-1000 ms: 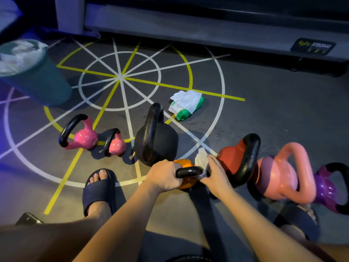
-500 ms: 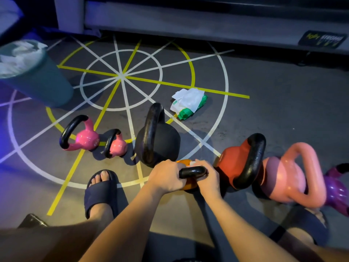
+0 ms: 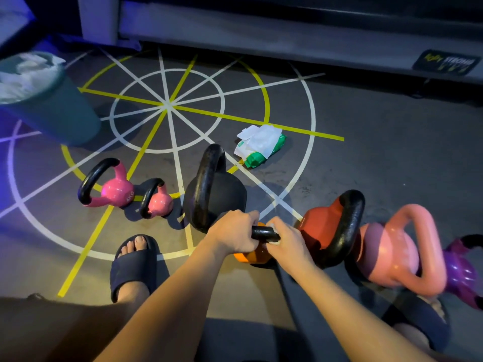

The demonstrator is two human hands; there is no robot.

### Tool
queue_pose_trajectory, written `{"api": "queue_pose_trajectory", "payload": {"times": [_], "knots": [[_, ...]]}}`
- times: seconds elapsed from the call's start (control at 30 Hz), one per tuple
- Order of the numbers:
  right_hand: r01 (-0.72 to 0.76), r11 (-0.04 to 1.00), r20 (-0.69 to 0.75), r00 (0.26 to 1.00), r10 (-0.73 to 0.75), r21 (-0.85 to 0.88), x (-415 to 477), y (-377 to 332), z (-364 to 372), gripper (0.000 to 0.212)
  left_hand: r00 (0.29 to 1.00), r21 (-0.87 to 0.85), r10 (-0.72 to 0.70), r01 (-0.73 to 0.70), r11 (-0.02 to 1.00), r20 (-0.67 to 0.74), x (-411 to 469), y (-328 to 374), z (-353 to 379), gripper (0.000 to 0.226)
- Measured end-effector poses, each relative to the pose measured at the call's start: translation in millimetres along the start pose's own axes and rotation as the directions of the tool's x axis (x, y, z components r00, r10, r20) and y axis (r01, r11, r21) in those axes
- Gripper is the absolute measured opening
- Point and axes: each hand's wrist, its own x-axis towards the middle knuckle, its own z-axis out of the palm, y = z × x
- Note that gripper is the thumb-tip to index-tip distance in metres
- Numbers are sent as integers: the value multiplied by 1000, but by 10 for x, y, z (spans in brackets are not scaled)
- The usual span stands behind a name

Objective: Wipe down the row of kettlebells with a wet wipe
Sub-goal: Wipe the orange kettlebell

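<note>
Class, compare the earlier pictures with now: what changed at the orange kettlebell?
The right hand closed round the right end of the handle, tucking the wet wipe under its grip. The left hand kept gripping the left end; the orange kettlebell stayed put.

right hand (image 3: 287, 241) now curled round the orange kettlebell's handle (image 3: 262, 233), wet wipe (image 3: 273, 227) mostly hidden under it

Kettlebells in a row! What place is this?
Probably a gym: a big black iron kettlebell, a glossy pink kettlebell marked 4KG, and white and yellow training lines on the grey floor.
</note>
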Motion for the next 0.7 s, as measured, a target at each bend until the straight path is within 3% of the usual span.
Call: {"api": "queue_pose_trajectory", "payload": {"times": [0.13,0.23,0.3,0.43,0.57,0.63,0.7], "knots": [[-109,954,-117,982,147,279,-140,305,124,43,999,109,53,-54,993,11,20,177,68,23],[-154,901,-156,960,234,406,-137,298,204,30,999,176,48,-47,983,2,-7,258,37,24],[-136,899,-175,958,226,416,-91,216,167,21,1000,138,17,-16,990,-9,-22,248,15,25],[-49,918,-171,977,126,393,-44,83,156,31,1000,48,-25,26,999,-12,-96,140,-37,29],[42,941,-140,990,6,335,-85,55,102,21,999,11,-44,44,999,-15,-94,28,-29,31],[47,967,-140,990,-12,250,-92,150,105,28,999,10,-45,45,999,-15,-92,47,-22,33],[-19,959,-105,993,51,283,-118,277,139,31,1000,29,-30,30,999,-9,-90,94,-5,34]]}}
